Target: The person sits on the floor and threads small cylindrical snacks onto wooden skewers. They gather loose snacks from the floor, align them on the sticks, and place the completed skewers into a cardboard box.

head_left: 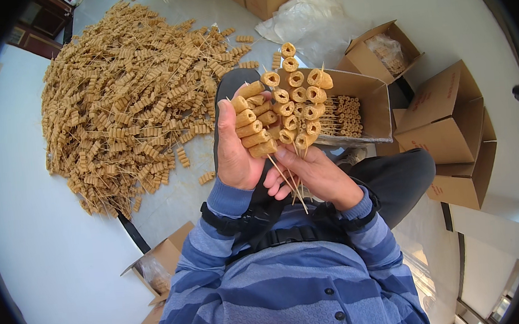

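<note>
My left hand (234, 156), thumb up, is closed round a few skewers of golden-brown rolls (254, 129). The bare sticks of these point down toward my lap. Beside it, my right hand (320, 174) pinches several more roll skewers (297, 99) low on their sticks. Those fan upward, with the hollow ends of the rolls showing. The two bunches touch or nearly touch. Just beyond my right hand stands an open carton (373, 103) with rows of roll skewers (348, 118) laid inside. Part of its inside is hidden behind the held skewers.
A large heap of roll skewers (129, 99) spreads on a pale surface at the left. Open cartons (436, 113) stand at the right, one carton (378, 48) with a plastic-bagged load. Clear plastic sheeting (307, 23) lies at the back. Another open carton (164, 259) is at the lower left.
</note>
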Tool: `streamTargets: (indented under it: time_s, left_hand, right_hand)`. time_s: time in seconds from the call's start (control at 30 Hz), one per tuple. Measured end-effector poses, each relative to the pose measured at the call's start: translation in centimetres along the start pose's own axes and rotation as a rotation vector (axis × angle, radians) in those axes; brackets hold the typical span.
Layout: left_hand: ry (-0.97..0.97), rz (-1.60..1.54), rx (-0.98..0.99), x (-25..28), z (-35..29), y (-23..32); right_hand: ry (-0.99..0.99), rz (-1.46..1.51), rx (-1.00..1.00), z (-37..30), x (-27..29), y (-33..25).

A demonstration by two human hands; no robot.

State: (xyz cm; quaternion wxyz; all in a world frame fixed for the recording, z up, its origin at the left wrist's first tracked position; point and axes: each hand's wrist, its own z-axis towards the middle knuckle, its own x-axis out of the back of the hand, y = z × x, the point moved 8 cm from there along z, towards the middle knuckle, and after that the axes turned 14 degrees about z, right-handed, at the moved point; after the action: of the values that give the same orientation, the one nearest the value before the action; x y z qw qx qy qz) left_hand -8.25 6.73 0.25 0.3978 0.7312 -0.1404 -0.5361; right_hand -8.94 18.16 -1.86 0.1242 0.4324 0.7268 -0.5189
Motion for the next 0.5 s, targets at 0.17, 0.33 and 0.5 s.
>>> streamTargets:
  time_s: [0.17,0.33,0.5]
  left_hand:
    - [0.123,0.12,0.045,1.7,-0.3,-0.8]
    - [0.119,0.04,-0.035,3.4,0.7,0.4]
    - [0.112,0.027,0.007,2.7,0.5,-0.1]
  right_hand:
    - [-0.025,-0.005,-0.035,-0.1,0.1,0.7]
    - [0.087,-0.085,0.041,-0.7,1.2,-0.6]
    - [0.036,-0.123,0.008,-0.8,1.0,-0.8]
